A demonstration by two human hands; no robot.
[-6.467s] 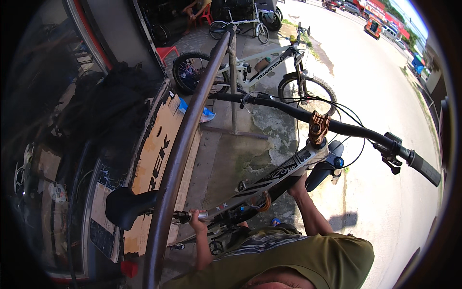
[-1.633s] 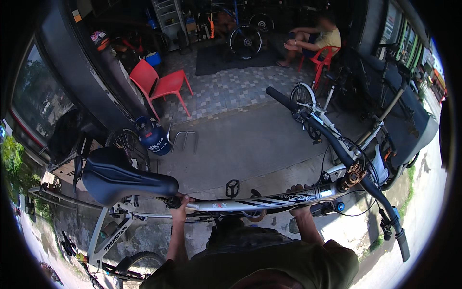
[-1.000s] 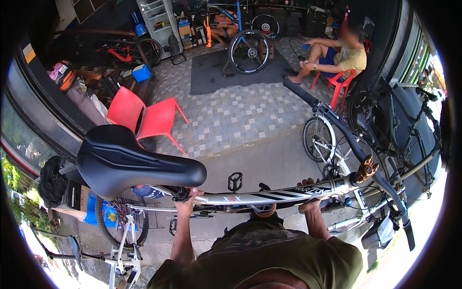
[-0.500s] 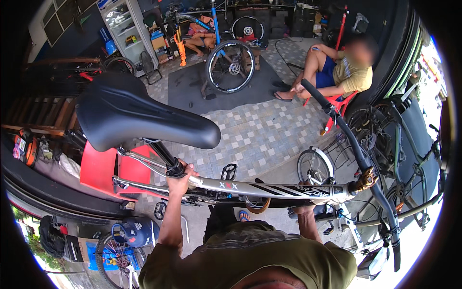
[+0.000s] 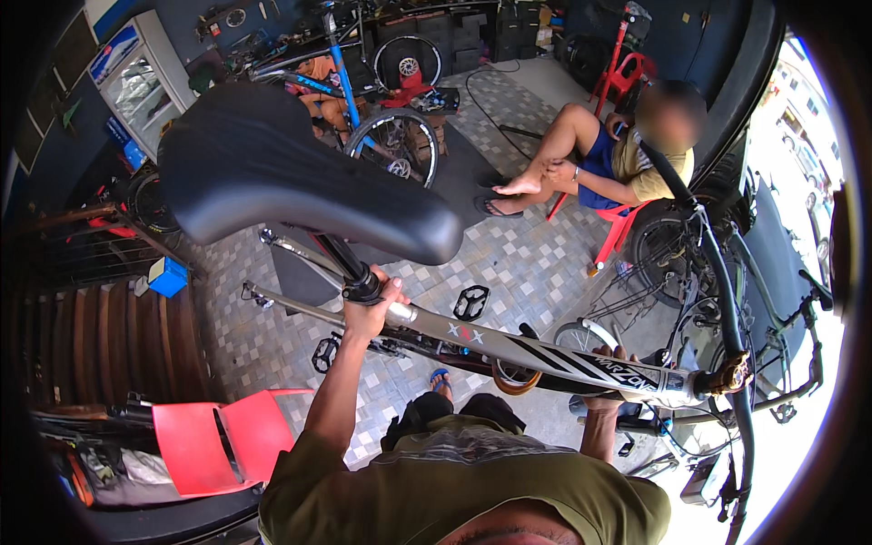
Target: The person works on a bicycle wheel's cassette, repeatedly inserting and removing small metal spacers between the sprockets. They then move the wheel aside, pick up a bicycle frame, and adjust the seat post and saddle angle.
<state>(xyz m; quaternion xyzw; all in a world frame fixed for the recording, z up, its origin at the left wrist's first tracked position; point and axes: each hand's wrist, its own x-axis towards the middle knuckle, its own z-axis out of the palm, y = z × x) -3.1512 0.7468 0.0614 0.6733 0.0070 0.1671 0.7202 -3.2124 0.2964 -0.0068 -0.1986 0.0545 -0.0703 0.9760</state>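
A silver-grey bicycle (image 5: 495, 343) with black stripes is held up across the front of my body. My left hand (image 5: 366, 313) wraps around the frame at the foot of the black seat post (image 5: 334, 252), under the wide black saddle (image 5: 304, 186). Toward the front, my right hand (image 5: 600, 401) grips the frame tubes near the head tube, its fingers partly hidden by them. The black handlebar (image 5: 717, 259) stands at the right end. A black pedal (image 5: 470, 302) shows beyond the frame. Bare rear stays (image 5: 295, 304) extend to the left over the tiles.
A person (image 5: 618, 168) sits on a red chair (image 5: 618, 238) at the far right. Several parked bicycles (image 5: 668, 250) crowd the right side. A blue bicycle (image 5: 341, 73) stands at the back. At lower left are a red plastic chair (image 5: 254, 436) and brown wooden slats (image 5: 118, 341).
The view has turned and shifted, so the red plastic chair now lies lower left, apart from the bicycle's rear. The bicycle tilts more, front end lower in view. Both hands keep their grip.
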